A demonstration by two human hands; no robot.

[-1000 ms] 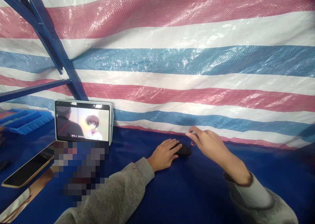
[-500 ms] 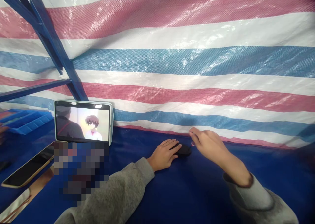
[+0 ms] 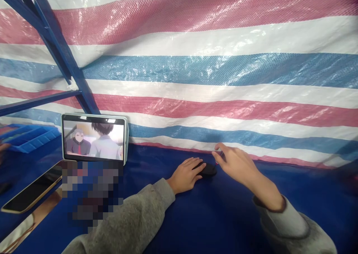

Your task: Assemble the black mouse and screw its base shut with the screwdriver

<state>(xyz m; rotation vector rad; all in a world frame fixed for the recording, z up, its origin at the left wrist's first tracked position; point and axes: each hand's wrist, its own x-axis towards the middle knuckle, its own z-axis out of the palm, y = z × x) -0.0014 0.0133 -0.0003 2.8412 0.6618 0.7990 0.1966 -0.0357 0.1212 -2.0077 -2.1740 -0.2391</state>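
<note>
A black computer mouse lies on the blue tabletop. My left hand rests over its left end, fingers draped across the top and thumb along the near side. At the mouse's other end is my right hand, its index finger and thumb slightly parted. Between them runs a slim tool with a red end, pointing down at the mouse's right end. It looks like a small screwdriver, though most of it is hidden by the hand.
A tablet playing a cartoon leans at the left, with a phone before it and a pixelated patch beside. Blue compartment trays stand far left, near another person's hand. Striped sheeting and a blue frame close off the back.
My right index finger and thumb have moved from a closed pinch to slightly apart above the mouse. My left hand has stayed in place. The picture on the tablet has changed.
</note>
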